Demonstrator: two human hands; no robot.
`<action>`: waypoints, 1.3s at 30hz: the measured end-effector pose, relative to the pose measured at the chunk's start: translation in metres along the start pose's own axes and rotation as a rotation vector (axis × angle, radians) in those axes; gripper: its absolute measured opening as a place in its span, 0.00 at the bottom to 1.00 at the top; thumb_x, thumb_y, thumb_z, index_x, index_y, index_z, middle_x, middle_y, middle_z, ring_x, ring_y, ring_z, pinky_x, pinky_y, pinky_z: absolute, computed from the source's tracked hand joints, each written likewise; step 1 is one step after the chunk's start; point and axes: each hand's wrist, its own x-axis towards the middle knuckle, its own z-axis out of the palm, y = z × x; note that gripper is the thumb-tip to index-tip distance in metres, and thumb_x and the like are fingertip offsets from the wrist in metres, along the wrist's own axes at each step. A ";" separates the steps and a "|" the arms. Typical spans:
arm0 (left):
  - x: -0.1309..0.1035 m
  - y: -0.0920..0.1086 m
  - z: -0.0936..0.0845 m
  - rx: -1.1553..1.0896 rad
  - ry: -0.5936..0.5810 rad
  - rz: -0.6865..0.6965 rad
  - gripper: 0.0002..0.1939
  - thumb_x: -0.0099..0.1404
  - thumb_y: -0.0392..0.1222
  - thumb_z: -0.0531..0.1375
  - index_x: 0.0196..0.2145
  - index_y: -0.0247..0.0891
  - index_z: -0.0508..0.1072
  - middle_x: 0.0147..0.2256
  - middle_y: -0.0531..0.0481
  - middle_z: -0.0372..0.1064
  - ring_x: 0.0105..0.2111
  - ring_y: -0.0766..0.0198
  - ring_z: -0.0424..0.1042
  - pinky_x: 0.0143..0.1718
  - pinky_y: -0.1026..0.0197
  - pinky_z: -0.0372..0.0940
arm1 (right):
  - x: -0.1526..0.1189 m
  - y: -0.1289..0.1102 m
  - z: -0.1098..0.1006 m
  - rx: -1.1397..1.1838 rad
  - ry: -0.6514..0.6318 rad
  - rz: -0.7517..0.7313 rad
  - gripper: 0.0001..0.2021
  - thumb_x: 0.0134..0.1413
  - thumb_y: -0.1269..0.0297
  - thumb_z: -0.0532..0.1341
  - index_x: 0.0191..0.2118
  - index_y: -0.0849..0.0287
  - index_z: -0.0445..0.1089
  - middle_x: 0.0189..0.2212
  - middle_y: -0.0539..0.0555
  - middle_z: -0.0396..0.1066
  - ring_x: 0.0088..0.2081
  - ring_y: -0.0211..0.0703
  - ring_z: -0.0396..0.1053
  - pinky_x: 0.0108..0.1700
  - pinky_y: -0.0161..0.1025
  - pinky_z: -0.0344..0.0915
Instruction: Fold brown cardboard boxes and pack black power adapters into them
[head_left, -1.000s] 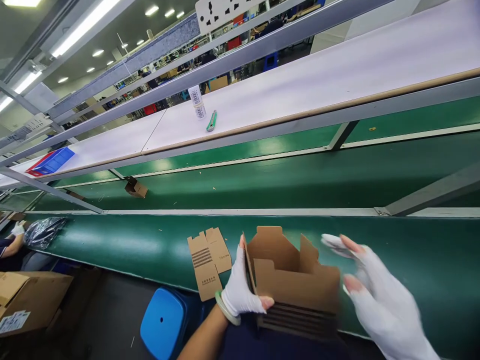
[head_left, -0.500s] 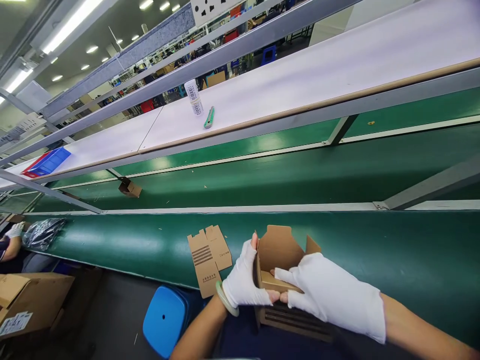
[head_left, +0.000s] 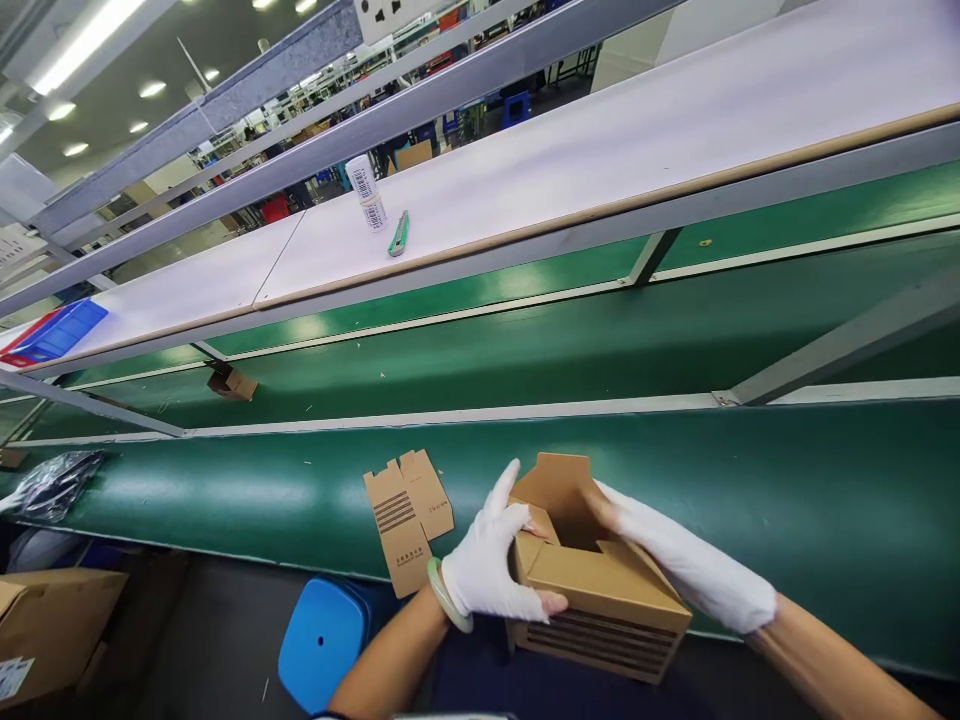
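Note:
A brown cardboard box (head_left: 607, 600) with dark printed stripes is held at the front edge of the green work surface, one flap standing up and its inside partly visible. My left hand (head_left: 491, 560), in a white glove with bare fingertips, grips the box's left side, thumb on the front face. Gloved too, my right hand (head_left: 675, 550) is at the far right side of the box; its fingers are partly hidden behind the cardboard. Just left of my left hand, flattened cardboard cartons (head_left: 409, 520) with printed stripes lie on the green surface.
A white shelf (head_left: 525, 180) above carries a green utility knife (head_left: 399, 234), white labelled containers (head_left: 366, 192) and a blue bin (head_left: 64, 330). A blue stool (head_left: 322, 645) stands below left. A large carton (head_left: 64, 620) and a plastic bag (head_left: 56, 485) are farther left.
My right hand has moved from the box's front opening round to its right side. The front flap now lies folded over, and the view has shifted slightly to the right.

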 end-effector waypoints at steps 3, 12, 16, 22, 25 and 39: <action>-0.001 0.000 0.002 -0.013 0.034 0.055 0.33 0.44 0.61 0.71 0.42 0.40 0.68 0.69 0.34 0.45 0.64 0.38 0.58 0.64 0.39 0.54 | 0.005 -0.011 0.004 0.087 -0.151 0.093 0.39 0.55 0.43 0.62 0.67 0.57 0.60 0.57 0.63 0.72 0.54 0.63 0.73 0.55 0.59 0.72; -0.002 -0.006 0.009 -0.026 0.066 0.150 0.37 0.42 0.65 0.70 0.44 0.41 0.67 0.48 0.41 0.69 0.49 0.48 0.68 0.53 0.46 0.65 | 0.029 -0.051 -0.035 -0.251 -0.554 0.023 0.30 0.49 0.49 0.66 0.58 0.55 0.73 0.56 0.57 0.74 0.56 0.59 0.72 0.56 0.51 0.70; -0.001 -0.005 0.009 -0.028 0.055 0.195 0.38 0.43 0.63 0.71 0.47 0.40 0.69 0.48 0.42 0.69 0.49 0.48 0.68 0.54 0.46 0.64 | 0.035 -0.078 -0.004 -0.726 -0.561 0.031 0.22 0.43 0.55 0.67 0.47 0.52 0.76 0.38 0.52 0.80 0.37 0.54 0.77 0.36 0.42 0.70; -0.003 -0.004 0.009 -0.008 0.036 0.135 0.45 0.44 0.61 0.71 0.56 0.40 0.69 0.51 0.41 0.67 0.51 0.46 0.67 0.56 0.44 0.63 | 0.039 -0.075 0.019 -1.233 -0.418 0.078 0.22 0.40 0.64 0.63 0.46 0.53 0.74 0.25 0.52 0.76 0.26 0.57 0.75 0.25 0.41 0.62; 0.003 -0.009 -0.002 -0.118 0.139 0.087 0.44 0.48 0.62 0.70 0.59 0.40 0.67 0.58 0.40 0.63 0.58 0.44 0.64 0.62 0.44 0.58 | 0.039 -0.074 -0.004 -1.194 -0.301 -0.060 0.23 0.49 0.61 0.59 0.52 0.53 0.73 0.39 0.57 0.80 0.40 0.60 0.78 0.37 0.50 0.72; 0.049 -0.113 -0.007 -1.032 0.609 -0.753 0.28 0.55 0.68 0.60 0.38 0.39 0.73 0.35 0.46 0.74 0.39 0.52 0.73 0.43 0.53 0.70 | 0.016 0.023 0.009 -1.288 0.110 -1.105 0.21 0.58 0.82 0.54 0.52 0.55 0.73 0.50 0.56 0.77 0.49 0.46 0.76 0.51 0.47 0.76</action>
